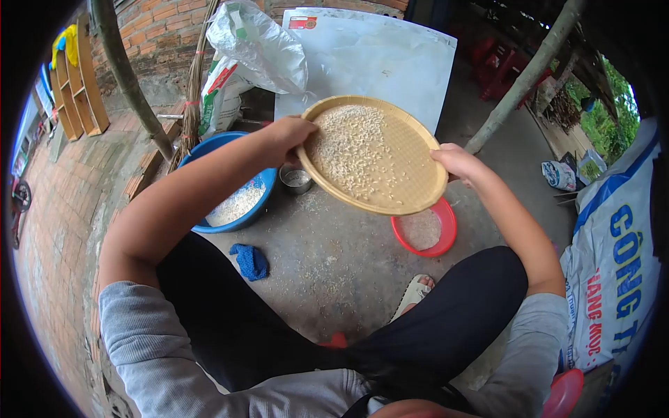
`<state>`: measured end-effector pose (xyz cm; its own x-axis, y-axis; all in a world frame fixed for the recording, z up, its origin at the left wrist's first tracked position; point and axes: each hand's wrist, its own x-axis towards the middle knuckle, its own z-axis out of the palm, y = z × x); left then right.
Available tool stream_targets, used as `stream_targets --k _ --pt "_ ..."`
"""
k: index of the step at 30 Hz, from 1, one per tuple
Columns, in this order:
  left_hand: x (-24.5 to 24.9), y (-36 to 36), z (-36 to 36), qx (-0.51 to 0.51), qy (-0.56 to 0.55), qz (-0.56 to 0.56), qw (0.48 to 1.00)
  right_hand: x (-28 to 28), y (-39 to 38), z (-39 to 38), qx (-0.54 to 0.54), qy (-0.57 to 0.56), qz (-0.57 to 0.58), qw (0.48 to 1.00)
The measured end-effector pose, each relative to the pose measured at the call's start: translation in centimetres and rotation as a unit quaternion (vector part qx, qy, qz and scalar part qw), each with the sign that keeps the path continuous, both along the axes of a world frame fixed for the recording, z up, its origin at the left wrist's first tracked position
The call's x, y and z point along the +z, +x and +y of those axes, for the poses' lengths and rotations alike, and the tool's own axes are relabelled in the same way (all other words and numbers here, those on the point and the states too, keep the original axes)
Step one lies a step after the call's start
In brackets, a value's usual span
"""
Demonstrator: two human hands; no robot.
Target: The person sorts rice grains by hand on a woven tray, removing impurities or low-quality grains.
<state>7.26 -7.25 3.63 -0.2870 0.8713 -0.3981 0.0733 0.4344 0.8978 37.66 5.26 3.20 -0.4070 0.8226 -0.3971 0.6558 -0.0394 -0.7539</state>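
A round woven bamboo tray (411, 177) with rice grains spread over its upper left part is held up above the concrete floor. My left hand (289, 134) grips its left rim. My right hand (456, 161) grips its right rim. Below the tray's right side sits a red bowl (441, 244) with some rice in it. A blue basin (216, 150) holding rice stands to the left, and a small metal cup (295, 181) sits between the basin and the tray.
A blue cloth (251, 261) lies on the floor by my left knee. White sacks (258, 49) and a white sheet (369, 56) lean at the back. A printed sack (613, 265) lies at the right. Wooden posts (125, 76) stand at left and right. Scattered grains cover the floor.
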Motion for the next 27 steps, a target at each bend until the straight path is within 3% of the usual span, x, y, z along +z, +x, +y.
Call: stream_targets --k 2,5,11,15,20,27 --pt "-1.5 -4.2 0.2 0.02 -0.012 -0.084 0.996 -0.3 -1.7 -1.1 0.022 -0.006 0.008 1.0" --pt "-1.5 -7.4 -0.9 0.03 -0.017 -0.085 0.996 -0.1 -3.7 -2.3 0.104 -0.041 -0.017 0.994" --pt "-0.5 -6.7 -4.2 0.012 -0.001 -0.038 0.999 -2.3 -5.2 -3.6 0.036 -0.052 0.033 0.997" --pt "-1.7 -7.5 -5.6 0.048 0.002 -0.137 0.989 -3.4 -6.8 -3.8 0.044 -0.044 0.056 0.997" --pt "-2.2 -9.7 -6.8 0.084 0.062 -0.08 0.991 -3.3 -9.5 -2.2 0.113 -0.024 0.065 0.991" --pt "-3.3 -12.2 -6.9 0.17 0.066 -0.074 0.98 -4.2 -15.9 -0.2 0.137 0.0 0.055 0.989"
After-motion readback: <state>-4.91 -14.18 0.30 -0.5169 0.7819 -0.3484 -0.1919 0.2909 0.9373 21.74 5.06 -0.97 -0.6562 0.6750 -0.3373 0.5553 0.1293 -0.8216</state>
